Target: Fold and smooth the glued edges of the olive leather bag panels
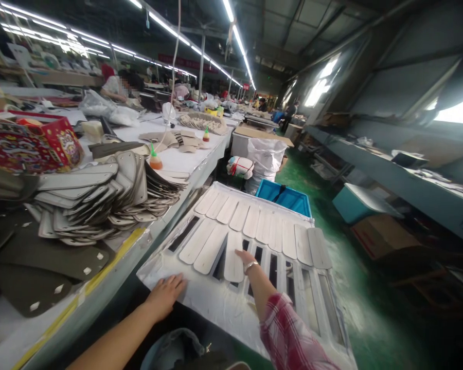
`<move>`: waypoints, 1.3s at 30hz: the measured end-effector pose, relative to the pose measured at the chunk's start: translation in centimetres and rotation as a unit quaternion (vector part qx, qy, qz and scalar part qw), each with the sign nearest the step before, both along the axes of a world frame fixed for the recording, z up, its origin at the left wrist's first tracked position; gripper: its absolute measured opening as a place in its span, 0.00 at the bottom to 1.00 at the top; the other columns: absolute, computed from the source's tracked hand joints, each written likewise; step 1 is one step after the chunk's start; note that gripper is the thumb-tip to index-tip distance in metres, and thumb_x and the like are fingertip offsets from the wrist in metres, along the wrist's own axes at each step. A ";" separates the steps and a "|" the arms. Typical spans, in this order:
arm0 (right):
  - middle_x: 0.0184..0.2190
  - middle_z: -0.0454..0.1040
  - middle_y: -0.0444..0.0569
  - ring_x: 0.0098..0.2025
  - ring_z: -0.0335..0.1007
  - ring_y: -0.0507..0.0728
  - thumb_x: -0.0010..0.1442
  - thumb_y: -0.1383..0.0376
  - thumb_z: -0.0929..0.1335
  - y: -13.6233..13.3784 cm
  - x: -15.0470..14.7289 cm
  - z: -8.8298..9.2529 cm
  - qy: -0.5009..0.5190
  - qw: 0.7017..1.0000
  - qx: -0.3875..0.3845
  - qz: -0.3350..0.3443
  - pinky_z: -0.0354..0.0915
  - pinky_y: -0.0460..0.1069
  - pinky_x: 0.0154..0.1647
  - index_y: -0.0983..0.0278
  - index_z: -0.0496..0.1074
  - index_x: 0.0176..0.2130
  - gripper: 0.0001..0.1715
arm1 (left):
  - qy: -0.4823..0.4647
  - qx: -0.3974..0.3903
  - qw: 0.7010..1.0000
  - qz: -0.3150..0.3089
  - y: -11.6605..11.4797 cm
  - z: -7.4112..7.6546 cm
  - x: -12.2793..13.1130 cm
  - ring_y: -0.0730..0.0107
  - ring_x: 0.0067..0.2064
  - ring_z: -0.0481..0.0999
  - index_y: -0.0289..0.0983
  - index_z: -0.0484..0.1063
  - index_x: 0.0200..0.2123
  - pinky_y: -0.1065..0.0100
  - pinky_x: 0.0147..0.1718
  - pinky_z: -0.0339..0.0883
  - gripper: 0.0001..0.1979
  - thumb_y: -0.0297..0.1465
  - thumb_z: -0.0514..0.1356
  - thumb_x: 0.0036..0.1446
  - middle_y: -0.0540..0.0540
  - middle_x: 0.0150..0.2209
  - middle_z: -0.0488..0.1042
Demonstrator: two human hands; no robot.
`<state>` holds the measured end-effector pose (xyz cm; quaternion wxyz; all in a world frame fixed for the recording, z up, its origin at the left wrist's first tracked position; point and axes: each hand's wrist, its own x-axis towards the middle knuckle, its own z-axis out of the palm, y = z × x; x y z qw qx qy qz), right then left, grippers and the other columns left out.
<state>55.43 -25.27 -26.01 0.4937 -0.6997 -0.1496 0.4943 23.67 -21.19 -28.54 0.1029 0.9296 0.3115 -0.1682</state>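
Observation:
My right hand (246, 258) is at the right edge of a pale, round-ended panel (233, 266), with a finger or thumb over its face; the other fingers are hard to make out. That panel lies slightly askew in the front row of a white-covered slatted frame (204, 295). Two similar panels (196, 244) sit to its left, and a full row of them (250, 221) lines the back. Dark slots (273, 270) show between the slats on the right. My left hand (165, 294) lies flat on the frame's near left corner, fingers extended and holding nothing.
A long workbench (185, 192) on the left carries a heap of grey-edged panels (108, 192), dark cut pieces (46, 272) and a glue bottle (155, 158). Beyond the frame stand a blue crate (289, 199) and a white sack (266, 156). A cardboard box (386, 236) stands right.

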 end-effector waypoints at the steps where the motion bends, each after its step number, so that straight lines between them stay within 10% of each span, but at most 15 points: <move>1: 0.38 0.72 0.51 0.36 0.71 0.54 0.61 0.60 0.64 -0.4 0.1 0.1 0.015 1.000 0.010 0.004 0.68 0.53 0.38 0.68 0.67 0.44 0.16 | -0.001 -0.005 1.000 0.001 0.1 0.1 0.1 0.52 0.63 0.51 0.42 0.51 0.62 0.51 0.57 0.51 0.46 0.18 0.58 0.38 0.44 0.65 0.47; 6: 0.31 0.75 0.53 0.33 0.73 0.59 0.50 0.61 0.70 -2.1 -0.5 1.9 0.069 0.992 0.093 0.041 0.69 0.53 0.35 0.68 0.68 0.38 0.17 | -0.055 -0.076 0.995 0.035 0.1 0.9 0.2 0.44 0.62 0.52 0.41 0.56 0.60 0.46 0.55 0.52 0.46 0.21 0.63 0.33 0.40 0.64 0.51; 11: 0.30 0.76 0.51 0.34 0.73 0.60 0.40 0.54 0.73 -3.6 0.3 8.6 0.052 0.979 0.192 0.043 0.69 0.51 0.34 0.64 0.68 0.37 0.26 | -0.150 -0.091 0.974 0.145 1.9 3.6 1.0 0.48 0.63 0.52 0.31 0.47 0.62 0.54 0.56 0.55 0.42 0.41 0.59 0.48 0.31 0.64 0.46; 14: 0.31 0.76 0.50 0.32 0.72 0.60 0.35 0.54 0.75 -4.8 0.2 14.5 0.043 0.970 0.222 0.093 0.68 0.52 0.33 0.64 0.69 0.38 0.31 | -0.348 -0.051 0.908 0.227 3.0 9.9 1.7 0.52 0.64 0.48 0.28 0.40 0.63 0.53 0.58 0.50 0.44 0.48 0.54 0.53 0.29 0.63 0.45; 17: 0.29 0.75 0.49 0.29 0.71 0.57 0.35 0.55 0.76 -5.8 -2.2 19.6 0.032 0.941 0.225 0.250 0.68 0.51 0.31 0.66 0.71 0.37 0.30 | -0.503 -0.051 0.854 0.127 2.1 18.6 1.6 0.53 0.62 0.52 0.33 0.45 0.62 0.54 0.57 0.52 0.44 0.46 0.60 0.48 0.34 0.63 0.51; 20: 0.30 0.75 0.48 0.29 0.71 0.56 0.37 0.52 0.75 -6.4 -5.7 22.7 -0.024 0.905 0.216 0.365 0.67 0.49 0.29 0.67 0.72 0.39 0.31 | -0.441 -0.198 0.875 0.018 0.0 25.3 0.3 0.59 0.44 0.73 0.33 0.67 0.48 0.63 0.41 0.67 0.29 0.46 0.62 0.47 0.42 0.43 0.74; 22: 0.34 0.74 0.49 0.31 0.70 0.55 0.44 0.47 0.71 -7.1 -7.7 23.8 -0.154 0.887 0.248 0.358 0.66 0.47 0.30 0.67 0.71 0.43 0.34 | -0.401 -0.209 0.890 0.059 -1.7 27.4 -1.1 0.66 0.31 0.74 0.32 0.73 0.36 0.69 0.30 0.66 0.23 0.48 0.59 0.49 0.48 0.29 0.75; 31: 0.55 0.59 0.62 0.52 0.60 0.68 0.43 0.47 0.72 -16.4 -15.8 23.3 -0.580 0.681 0.254 0.368 0.61 0.61 0.50 0.65 0.38 0.65 0.64 | -0.322 0.126 0.929 0.134 -13.1 27.1 -7.5 0.67 0.29 0.72 0.36 0.73 0.29 0.71 0.26 0.58 0.14 0.39 0.55 0.56 0.48 0.25 0.73; 39: 0.49 0.61 0.61 0.49 0.57 0.67 0.47 0.63 0.69 -19.1 -17.4 20.5 -0.671 0.603 0.284 0.325 0.60 0.61 0.50 0.69 0.37 0.64 0.56 | -0.370 0.295 0.880 -0.040 -16.2 22.7 -10.3 0.67 0.30 0.71 0.36 0.70 0.32 0.68 0.29 0.60 0.09 0.32 0.52 0.59 0.46 0.27 0.72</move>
